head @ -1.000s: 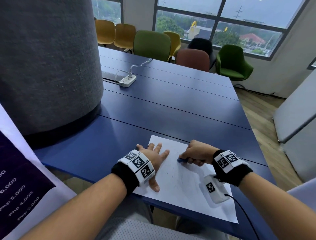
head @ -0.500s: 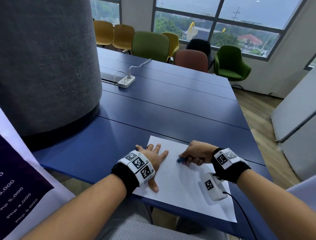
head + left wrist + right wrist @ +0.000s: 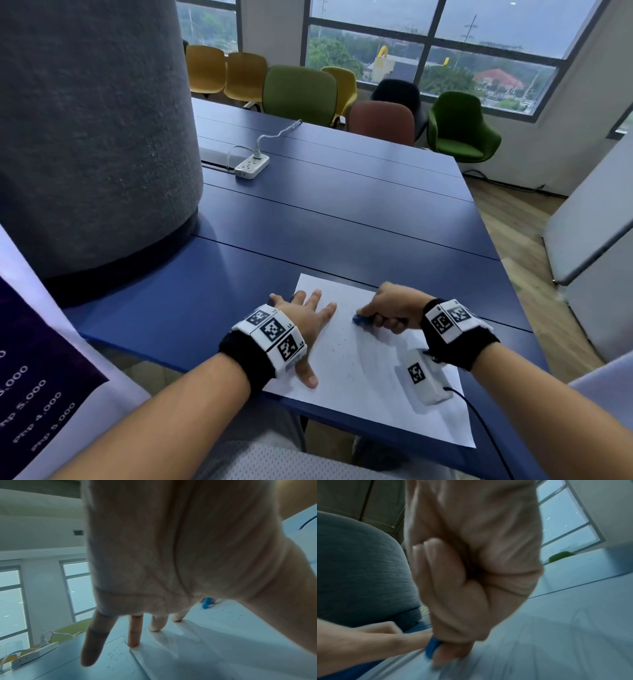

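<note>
A white sheet of paper (image 3: 370, 370) lies at the near edge of the blue table (image 3: 325, 222), with faint pencil marks and dark crumbs on it. My left hand (image 3: 305, 322) lies flat on the sheet's left part with its fingers (image 3: 133, 631) spread and straight, pressing the paper (image 3: 214, 642) down. My right hand (image 3: 387, 308) is curled into a fist and pinches a small blue eraser (image 3: 359, 320) against the paper near the sheet's upper middle. The blue eraser (image 3: 432, 649) sticks out below my curled fingers; the blue eraser (image 3: 206, 602) also shows past my left palm.
A wide grey felt-covered column (image 3: 89, 137) stands on the table at the left. A white power strip (image 3: 251, 166) with its cable lies farther back. Coloured chairs (image 3: 301, 90) line the far side under the windows. A white tagged box (image 3: 423, 375) hangs under my right wrist.
My right hand with the eraser has shifted slightly over the paper. The left hand stays flat in the same place. The head view has tilted a little.
</note>
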Tool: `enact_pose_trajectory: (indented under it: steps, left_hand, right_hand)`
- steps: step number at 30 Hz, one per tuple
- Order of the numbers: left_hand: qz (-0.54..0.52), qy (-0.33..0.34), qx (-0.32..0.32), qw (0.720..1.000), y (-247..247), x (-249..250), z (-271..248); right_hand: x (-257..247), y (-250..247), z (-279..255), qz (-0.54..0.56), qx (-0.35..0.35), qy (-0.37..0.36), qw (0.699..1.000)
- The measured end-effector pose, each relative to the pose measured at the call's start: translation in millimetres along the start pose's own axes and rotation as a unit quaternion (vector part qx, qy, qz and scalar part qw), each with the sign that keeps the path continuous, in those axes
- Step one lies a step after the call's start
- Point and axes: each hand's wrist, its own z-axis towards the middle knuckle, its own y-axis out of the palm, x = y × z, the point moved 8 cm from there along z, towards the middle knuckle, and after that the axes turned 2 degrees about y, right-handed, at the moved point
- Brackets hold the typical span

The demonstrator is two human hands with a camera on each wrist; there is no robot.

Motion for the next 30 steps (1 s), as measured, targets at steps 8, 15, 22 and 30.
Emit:
enact_pose_trajectory:
  steps: [8,15,22,30]
  left_hand:
    - [-0.001,0.002,0.0,1.0,0.4,0.7,0.9]
    - [0.004,0.0,-0.001,1.0,0.3,0.8,1.6]
    - [0.008,0.003,0.003,1.0,0.7,0.7,1.6]
    - [0.017,0.004,0.003,1.0,-2.1,3.3,2.0]
  right_hand:
    - [-21.4,-16.7,-12.3,-0.193,0.19,-0.212,0.939]
    - [-13.2,8.5,-36.6,-0.365,0.13,-0.306,0.869]
    - [-21.5,0.2,-24.1,-0.377,0.183,-0.285,0.862]
    - [-26.5,-10.2,-16.3,-0.407,0.185,-0.246,0.86]
